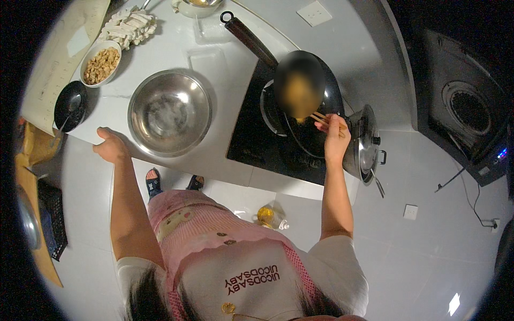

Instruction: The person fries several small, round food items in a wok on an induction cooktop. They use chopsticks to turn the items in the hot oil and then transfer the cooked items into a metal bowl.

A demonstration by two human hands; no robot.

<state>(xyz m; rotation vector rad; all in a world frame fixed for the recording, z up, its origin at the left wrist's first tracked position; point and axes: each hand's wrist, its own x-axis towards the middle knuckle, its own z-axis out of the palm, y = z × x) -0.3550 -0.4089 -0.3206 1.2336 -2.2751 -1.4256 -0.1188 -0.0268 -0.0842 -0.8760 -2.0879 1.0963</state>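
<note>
My right hand (335, 139) grips a pair of wooden chopsticks (320, 117) over a black wok (334, 86). The chopsticks' far ends reach into the wok, where a blurred patch hides most of the yellowish food (300, 120). Sitting on a black cooktop (257, 144), the wok points its long dark handle (251, 40) towards the back of the counter. At the counter's front edge rests my left hand (111, 146), thumb apart, with nothing seen in it. Beside that hand stands a large stainless steel bowl (170, 114), apparently without food.
A lidded steel pot (363, 140) stands right of the wok. Along the left are a black bowl with a spoon (71, 105), a white bowl of peanuts (101, 67) and whitish strips of food (130, 27). An oil bottle (268, 216) is on the floor.
</note>
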